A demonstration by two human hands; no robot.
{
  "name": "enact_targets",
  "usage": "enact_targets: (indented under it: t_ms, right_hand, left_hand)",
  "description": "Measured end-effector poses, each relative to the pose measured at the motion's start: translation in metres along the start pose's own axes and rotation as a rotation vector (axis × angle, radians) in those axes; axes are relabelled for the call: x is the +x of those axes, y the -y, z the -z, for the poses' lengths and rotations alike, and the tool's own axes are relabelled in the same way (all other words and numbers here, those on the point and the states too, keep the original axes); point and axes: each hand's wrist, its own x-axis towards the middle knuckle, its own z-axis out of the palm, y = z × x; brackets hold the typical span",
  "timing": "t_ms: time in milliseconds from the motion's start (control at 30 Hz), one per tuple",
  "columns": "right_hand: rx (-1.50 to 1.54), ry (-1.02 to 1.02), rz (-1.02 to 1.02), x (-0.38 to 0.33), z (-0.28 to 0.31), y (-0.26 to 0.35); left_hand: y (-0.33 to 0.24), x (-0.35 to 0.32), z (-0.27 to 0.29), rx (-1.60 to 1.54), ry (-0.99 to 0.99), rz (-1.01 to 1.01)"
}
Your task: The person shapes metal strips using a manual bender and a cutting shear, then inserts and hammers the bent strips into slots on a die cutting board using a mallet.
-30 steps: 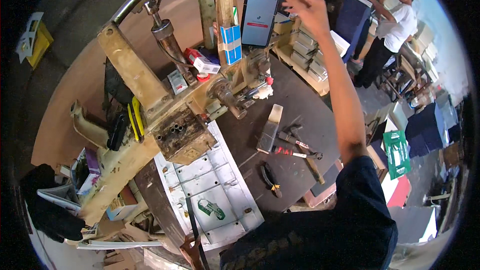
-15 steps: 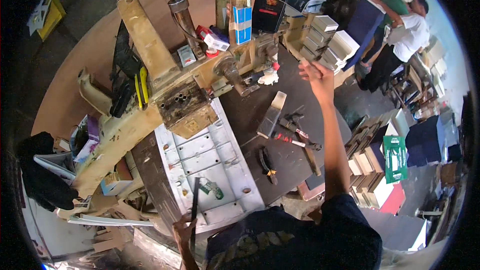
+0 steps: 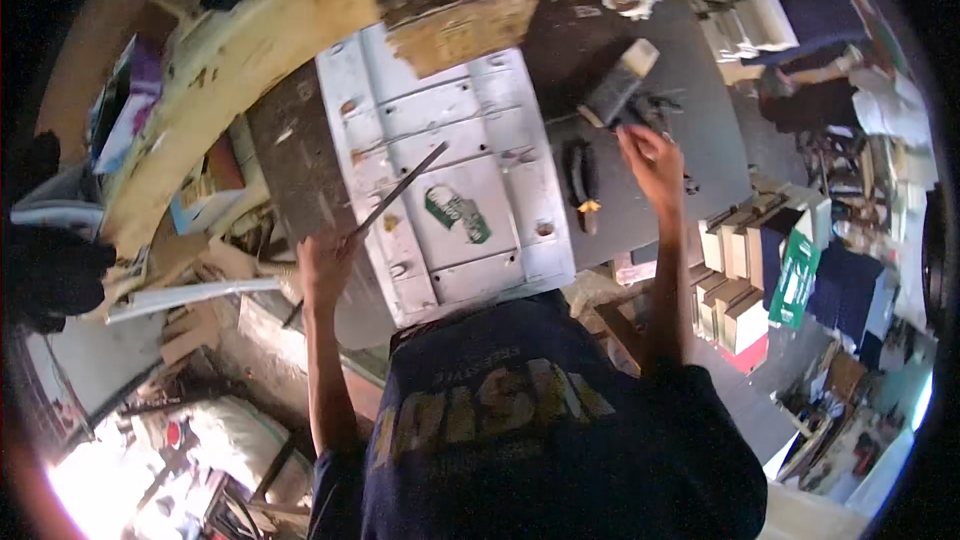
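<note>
Your left hand (image 3: pixel 328 265) grips the dark bar (image 3: pixel 405 183), now slanted across the white panel (image 3: pixel 500 190). Your right hand (image 3: pixel 655 168) has dropped beside the dark block (image 3: pixel 613 96); cannot tell whether its fingers grasp anything.

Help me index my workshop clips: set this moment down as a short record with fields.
Left hand: closed on a dark strip whose far end is over the white panel
Right hand: near the pale-ended block; whether it grips anything is unclear
Panel: ridged, on the dark table, bearing a green label
Right of panel: black tool with a yellow band
Upper left: worn machine frame
</note>
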Motion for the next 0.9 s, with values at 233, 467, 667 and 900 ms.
enact_targets:
  t_ms: [233,467,667,900]
  right_hand:
    - [-0.008,0.043,-0.205,-0.114,-0.04,-0.051]
    - [-0.066,0.103,-0.227,-0.163,-0.021,-0.066]
    - [0.007,0.155,-0.427,-0.171,-0.022,-0.062]
    - [0.025,0.147,-0.395,-0.162,-0.02,-0.045]
  left_hand:
    - [-0.029,0.074,-0.041,-0.068,0.048,-0.367]
    - [-0.048,0.12,-0.072,-0.096,-0.007,-0.529]
    - [-0.05,0.144,-0.077,0.004,0.055,-0.519]
    - [-0.044,0.145,-0.075,0.053,0.08,-0.483]
